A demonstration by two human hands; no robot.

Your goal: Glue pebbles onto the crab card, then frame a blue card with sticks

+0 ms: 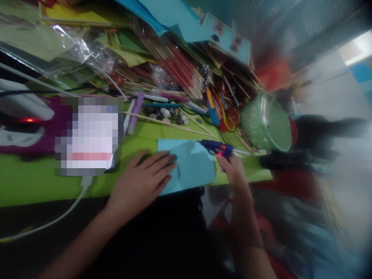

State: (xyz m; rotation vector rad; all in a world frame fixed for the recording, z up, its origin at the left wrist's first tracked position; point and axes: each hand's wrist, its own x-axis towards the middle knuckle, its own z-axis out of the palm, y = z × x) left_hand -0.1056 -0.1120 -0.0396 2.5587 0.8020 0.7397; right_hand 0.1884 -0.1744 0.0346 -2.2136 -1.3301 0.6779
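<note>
A light blue sheet of paper (192, 166) lies on the green table cover near the front edge. My left hand (145, 174) rests flat with its fingers stretched over the sheet's left part. My right hand (232, 168) is wrapped round the grip of a dark blue glue gun (216, 146) with a small red light. The gun's nozzle points left, over the top edge of the sheet near its right side. A pale stick juts from the back of the gun.
Behind the sheet lie thin wooden sticks (162, 121), pebbles (165, 112), pens and scissors. A green basket (266, 122) stands at the right. On the left are a pixelated device (91, 135) with a white cable and a purple power strip (59, 124).
</note>
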